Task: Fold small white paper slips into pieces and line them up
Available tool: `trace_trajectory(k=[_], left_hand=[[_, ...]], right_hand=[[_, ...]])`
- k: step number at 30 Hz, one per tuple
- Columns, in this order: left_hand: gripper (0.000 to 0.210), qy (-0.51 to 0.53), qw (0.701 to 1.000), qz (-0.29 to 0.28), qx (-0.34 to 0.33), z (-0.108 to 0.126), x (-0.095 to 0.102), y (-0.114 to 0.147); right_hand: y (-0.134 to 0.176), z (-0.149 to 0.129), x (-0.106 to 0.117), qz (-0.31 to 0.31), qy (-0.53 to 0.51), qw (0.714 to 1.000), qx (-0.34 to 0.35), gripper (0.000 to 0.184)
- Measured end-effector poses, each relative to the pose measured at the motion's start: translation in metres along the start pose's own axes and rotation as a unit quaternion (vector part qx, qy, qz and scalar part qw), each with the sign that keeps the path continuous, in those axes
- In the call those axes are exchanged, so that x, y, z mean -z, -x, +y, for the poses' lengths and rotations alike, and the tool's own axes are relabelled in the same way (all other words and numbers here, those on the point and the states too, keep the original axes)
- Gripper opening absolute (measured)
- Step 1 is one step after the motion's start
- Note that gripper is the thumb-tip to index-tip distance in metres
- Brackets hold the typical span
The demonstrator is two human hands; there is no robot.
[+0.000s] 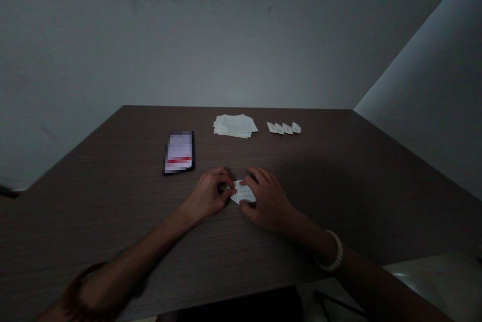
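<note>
A small folded piece of white paper [244, 192] with lines of writing lies on the table between my two hands. My left hand [213, 190] pinches its left corner between thumb and fingers. My right hand [268, 196], with a pale bracelet on the wrist, rests over the paper's right part. Its thumb is at the near edge and its fingers at the far edge, so the paper lies between them. The right end of the paper is hidden under this hand.
On the dark wood table [131, 211], a phone [179, 152] with a lit, blurred screen lies left of my hands. Farther back is a stack of written paper sheets [235, 125]. To its right, several small folded papers [284, 128] sit in a row. A wall [233, 50] stands behind the table.
</note>
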State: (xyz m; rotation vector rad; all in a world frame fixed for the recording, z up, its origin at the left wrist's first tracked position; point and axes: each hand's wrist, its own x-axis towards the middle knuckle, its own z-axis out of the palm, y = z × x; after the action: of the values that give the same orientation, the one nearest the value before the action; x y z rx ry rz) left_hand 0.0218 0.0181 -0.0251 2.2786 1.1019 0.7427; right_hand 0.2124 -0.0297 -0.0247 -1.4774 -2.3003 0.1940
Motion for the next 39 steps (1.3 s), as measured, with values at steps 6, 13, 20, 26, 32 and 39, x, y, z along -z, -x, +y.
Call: trace_trajectory(k=[6, 13, 20, 26, 32, 39], left_hand=[[0.003, 0.001, 1.0, -0.005, 0.004, 0.003, 0.002, 0.0], [0.006, 0.004, 1.0, 0.0, -0.006, 0.001, 0.001, 0.002], [0.009, -0.002, 1.0, 0.004, -0.018, 0.0, 0.0, 0.002], [0.009, -0.002, 1.0, 0.003, -0.007, -0.001, -0.001, 0.0], [0.009, -0.008, 1.0, 0.002, -0.019, -0.002, -0.001, 0.001], [0.013, -0.017, 0.996, -0.025, -0.081, -0.002, 0.01, 0.005]], right_hand=[[0.001, 0.009, 0.003, 0.007, -0.025, 0.999, 0.024, 0.037], [0.004, 0.015, 0.011, 0.001, -0.056, 0.985, 0.163, 0.019], [0.003, 0.015, 0.015, -0.051, -0.028, 0.971, 0.23, 0.021], [0.003, 0.011, 0.017, -0.045, -0.007, 0.967, 0.251, 0.017], [0.004, 0.013, 0.012, -0.026, -0.007, 0.969, 0.247, 0.016], [0.005, 0.013, 0.012, -0.026, -0.012, 0.969, 0.245, 0.017]])
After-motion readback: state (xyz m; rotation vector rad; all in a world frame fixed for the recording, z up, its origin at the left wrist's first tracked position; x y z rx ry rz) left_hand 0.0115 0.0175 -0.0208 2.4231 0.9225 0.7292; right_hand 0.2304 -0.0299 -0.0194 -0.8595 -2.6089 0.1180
